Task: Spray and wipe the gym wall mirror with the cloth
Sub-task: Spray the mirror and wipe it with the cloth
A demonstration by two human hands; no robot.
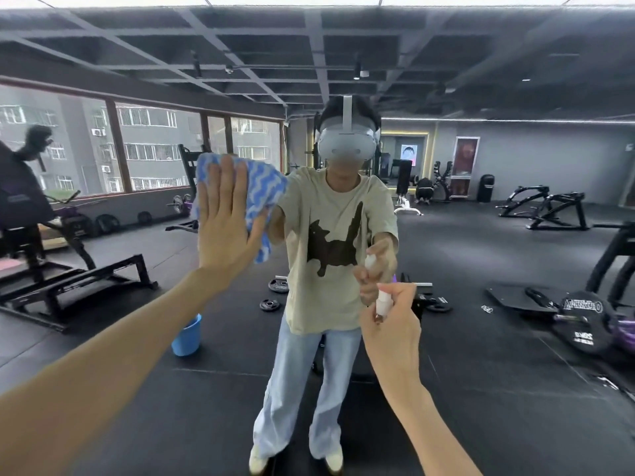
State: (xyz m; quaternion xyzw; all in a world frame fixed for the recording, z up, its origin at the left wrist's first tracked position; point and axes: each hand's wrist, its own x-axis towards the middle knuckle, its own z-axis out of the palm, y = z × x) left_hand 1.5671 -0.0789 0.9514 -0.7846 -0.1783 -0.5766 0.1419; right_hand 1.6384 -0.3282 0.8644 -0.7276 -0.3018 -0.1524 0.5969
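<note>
The wall mirror [481, 252] fills the whole view and shows a person's reflection in a beige T-shirt and headset. My left hand [225, 221] lies flat with straight fingers, pressing a blue-and-white wavy cloth [264, 190] against the glass at upper left. My right hand [391, 324] grips a small white spray bottle [382, 302] lower down, right of centre, its nozzle end close to the mirror.
Everything else is reflection: a blue bucket [187, 336] on the black floor behind me, weight plates [580, 324] at the right, a bench machine [68, 280] at the left, windows at the upper left.
</note>
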